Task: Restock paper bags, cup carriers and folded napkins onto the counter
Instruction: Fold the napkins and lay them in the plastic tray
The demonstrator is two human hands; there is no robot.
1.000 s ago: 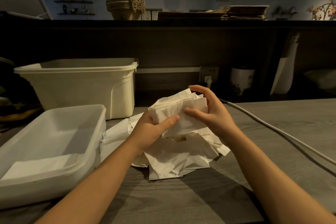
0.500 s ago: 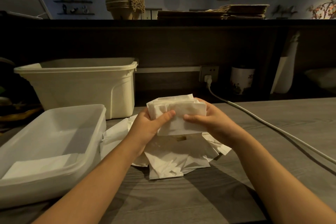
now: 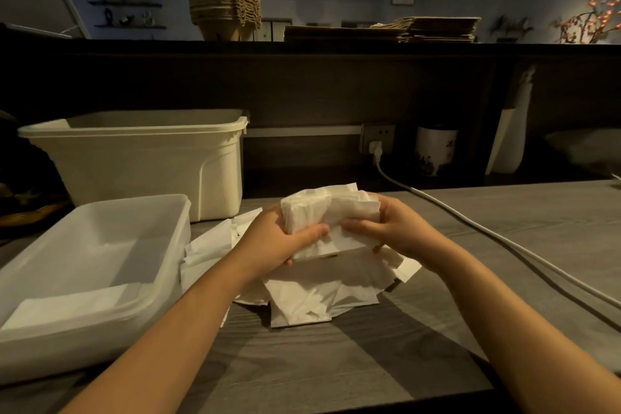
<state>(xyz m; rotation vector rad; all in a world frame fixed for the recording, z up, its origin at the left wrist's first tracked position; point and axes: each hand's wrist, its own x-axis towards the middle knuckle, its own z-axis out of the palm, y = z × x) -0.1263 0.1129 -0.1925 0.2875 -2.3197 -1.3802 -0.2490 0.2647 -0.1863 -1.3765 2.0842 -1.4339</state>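
Moved: R hand (image 3: 393, 228) has dropped from top of napkin stack (image 3: 331, 212) to its right end vs 1 s ago; stack now about level, not tilted.
Napkin stack: white, folded, held up btwn both hands just above table (image 3: 504, 212); top edges ruffled.
L hand (image 3: 279, 242): grips stack's left end, thumb across front, fingers curled under and behind.
R hand: grips right end, thumb on front pointing left, fingers wrapped round back.
Loose paper (image 3: 319, 296): messy white pile on table, right under hands.
Tray (image 3: 100, 245): shallow, white, just left of pile; flat white sheet (image 3: 67, 306) inside at near end.
Bin (image 3: 151, 165): cream, deep, behind tray.
Cable (image 3: 487, 232): white, runs from wall socket (image 3: 378, 139) across table to the right.
Counter (image 3: 336, 47): dark ledge at back; cup carriers (image 3: 223, 3) stacked at left, paper bags (image 3: 437, 28) lying flat to their right.
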